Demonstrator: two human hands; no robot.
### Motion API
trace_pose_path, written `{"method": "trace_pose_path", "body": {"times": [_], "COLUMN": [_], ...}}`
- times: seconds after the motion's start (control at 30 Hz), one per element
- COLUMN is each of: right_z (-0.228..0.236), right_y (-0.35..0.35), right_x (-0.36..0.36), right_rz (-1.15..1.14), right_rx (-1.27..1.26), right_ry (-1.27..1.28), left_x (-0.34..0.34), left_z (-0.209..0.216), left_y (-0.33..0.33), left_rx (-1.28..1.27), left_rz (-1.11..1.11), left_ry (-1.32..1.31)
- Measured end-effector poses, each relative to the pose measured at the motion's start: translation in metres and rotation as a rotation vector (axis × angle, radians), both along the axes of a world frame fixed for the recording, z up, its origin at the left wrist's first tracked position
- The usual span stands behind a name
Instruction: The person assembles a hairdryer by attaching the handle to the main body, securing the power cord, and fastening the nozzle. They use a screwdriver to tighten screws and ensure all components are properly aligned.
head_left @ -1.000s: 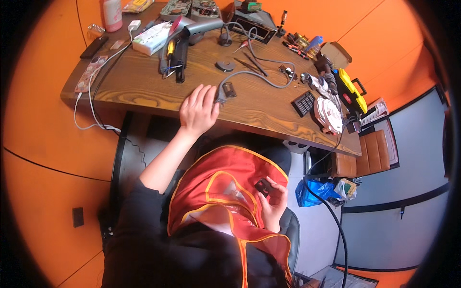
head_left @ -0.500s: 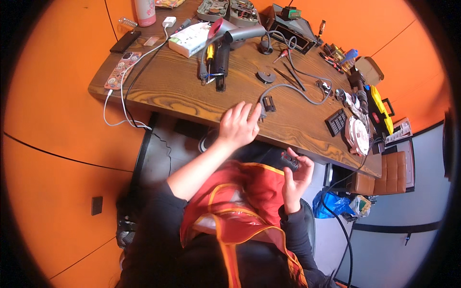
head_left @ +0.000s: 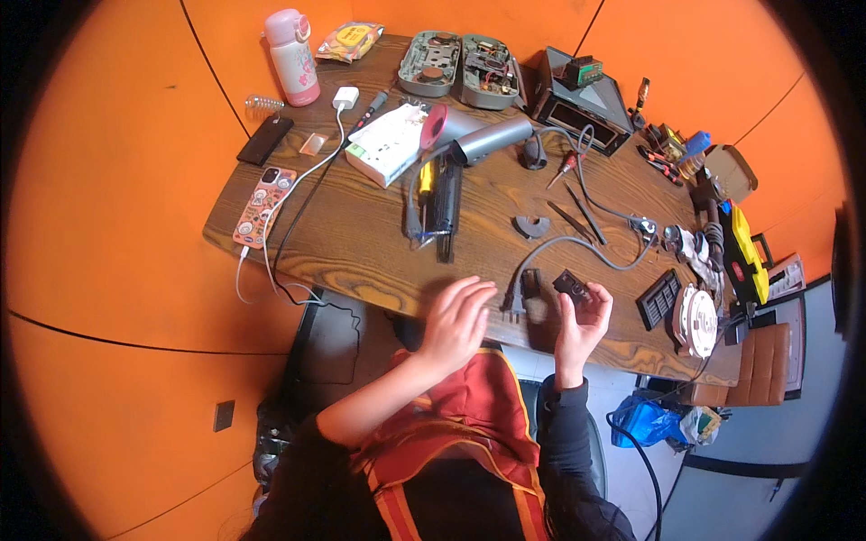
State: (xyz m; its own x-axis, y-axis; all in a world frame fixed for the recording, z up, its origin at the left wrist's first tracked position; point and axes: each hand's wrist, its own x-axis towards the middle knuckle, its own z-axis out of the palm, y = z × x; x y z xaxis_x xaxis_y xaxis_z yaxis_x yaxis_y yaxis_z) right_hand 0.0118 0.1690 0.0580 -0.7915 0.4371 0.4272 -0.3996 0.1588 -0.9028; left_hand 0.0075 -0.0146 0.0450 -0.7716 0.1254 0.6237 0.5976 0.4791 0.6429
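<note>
My right hand (head_left: 585,326) pinches a small dark rectangular plastic part (head_left: 570,284) between thumb and fingers, raised over the table's front edge. My left hand (head_left: 458,323) is held over the near edge with its fingers stretched out and nothing in it. Just right of its fingertips lies a grey two-pin plug (head_left: 513,305) on a grey cord, beside a small black block (head_left: 531,281). Farther back, a silver and pink hair dryer (head_left: 492,140) rests in separate pieces near a yellow-handled screwdriver (head_left: 426,178).
Black tweezers (head_left: 570,222) and a dark half-round piece (head_left: 531,225) lie mid-table. At the right are a black slotted tray (head_left: 658,299) and a white round device (head_left: 695,322). A phone (head_left: 263,207) with a charging cable lies left; a pink bottle (head_left: 293,59) stands behind.
My right hand has risen from beside my lap to the table edge with the dark part. My left hand has drawn back slightly from the plug. The view has tilted up.
</note>
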Motion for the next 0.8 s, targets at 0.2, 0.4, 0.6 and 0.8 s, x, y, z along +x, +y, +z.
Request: {"method": "trace_pose_path", "body": {"times": [0.2, 0.4, 0.6, 0.8], "right_z": [0.002, 0.017, 0.027, -0.004], "right_y": [0.009, 0.020, 0.026, 0.008], "right_x": [-0.021, -0.035, -0.085, -0.091], "right_rz": [0.063, 0.204, 0.457, 0.501], "right_rx": [-0.107, -0.043, -0.066, 0.088], "right_ry": [-0.085, -0.141, -0.121, -0.002], "left_x": [-0.071, -0.143, -0.150, -0.148], "left_z": [0.025, 0.013, 0.005, 0.015], "left_y": [-0.054, -0.065, -0.070, -0.068], "left_rx": [0.003, -0.007, -0.009, 0.435], "left_rz": [0.347, 0.463, 0.413, 0.121], "left_ry": [0.015, -0.180, -0.301, -0.477]}}
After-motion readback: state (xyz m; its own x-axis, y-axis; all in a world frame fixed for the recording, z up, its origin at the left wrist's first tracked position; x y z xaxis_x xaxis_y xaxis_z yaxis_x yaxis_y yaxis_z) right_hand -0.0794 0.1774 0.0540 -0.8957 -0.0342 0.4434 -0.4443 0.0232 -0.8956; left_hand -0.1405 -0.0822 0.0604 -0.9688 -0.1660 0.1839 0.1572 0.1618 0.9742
